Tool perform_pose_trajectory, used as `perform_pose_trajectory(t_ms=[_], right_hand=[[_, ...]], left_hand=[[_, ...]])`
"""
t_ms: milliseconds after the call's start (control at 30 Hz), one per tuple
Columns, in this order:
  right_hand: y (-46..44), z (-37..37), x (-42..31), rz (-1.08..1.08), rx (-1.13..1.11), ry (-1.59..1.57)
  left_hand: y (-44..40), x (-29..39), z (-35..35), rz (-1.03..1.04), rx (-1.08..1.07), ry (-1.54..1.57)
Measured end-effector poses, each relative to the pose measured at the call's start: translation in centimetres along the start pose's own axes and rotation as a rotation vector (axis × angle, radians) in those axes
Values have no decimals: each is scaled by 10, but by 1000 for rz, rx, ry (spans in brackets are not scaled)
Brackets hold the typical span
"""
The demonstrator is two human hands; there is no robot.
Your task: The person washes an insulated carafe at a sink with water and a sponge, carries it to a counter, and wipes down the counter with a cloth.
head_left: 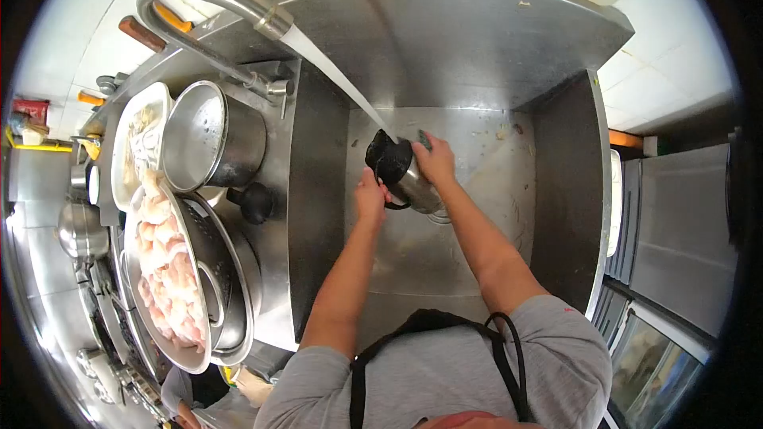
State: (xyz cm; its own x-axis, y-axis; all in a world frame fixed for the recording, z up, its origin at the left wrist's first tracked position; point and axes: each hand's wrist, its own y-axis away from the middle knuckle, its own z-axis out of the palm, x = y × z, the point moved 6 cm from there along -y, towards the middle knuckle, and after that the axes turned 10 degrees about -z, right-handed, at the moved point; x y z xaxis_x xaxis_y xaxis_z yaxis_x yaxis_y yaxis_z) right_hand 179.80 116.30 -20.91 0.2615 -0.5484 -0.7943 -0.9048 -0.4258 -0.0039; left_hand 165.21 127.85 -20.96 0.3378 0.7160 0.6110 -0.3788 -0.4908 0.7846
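In the head view, down in the deep grey steel sink [489, 250], the left hand [369, 197] has its fingers clamped at the handle side of a cylindrical silver-and-black metal jug [416, 183], while the right hand [435, 162] seems to clamp a dark green pad [424, 140] against it. Scrubbing looks in hand, the next move calling for a steady grip; no writing is readable.

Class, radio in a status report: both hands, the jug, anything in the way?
Left hand at handle of jug; right hand against its steel body. Jug in sink, tap stream reaching its black top. No obstruction visible around hands.
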Motion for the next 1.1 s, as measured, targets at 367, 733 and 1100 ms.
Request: perform_pose_trajectory(t_ms=[367, 733, 1100], right_hand=[[-12, -46, -129, -294, -298, -132], [-42, -25, -158, -389, -496, -408], [-22, -12, -100, -233, -638, -418]], left_hand=[[2, 23, 49, 532, 14, -720], [-71, -21, -22, -110, 250, -390], [-55, -48, 0, -384, -192, 248]])
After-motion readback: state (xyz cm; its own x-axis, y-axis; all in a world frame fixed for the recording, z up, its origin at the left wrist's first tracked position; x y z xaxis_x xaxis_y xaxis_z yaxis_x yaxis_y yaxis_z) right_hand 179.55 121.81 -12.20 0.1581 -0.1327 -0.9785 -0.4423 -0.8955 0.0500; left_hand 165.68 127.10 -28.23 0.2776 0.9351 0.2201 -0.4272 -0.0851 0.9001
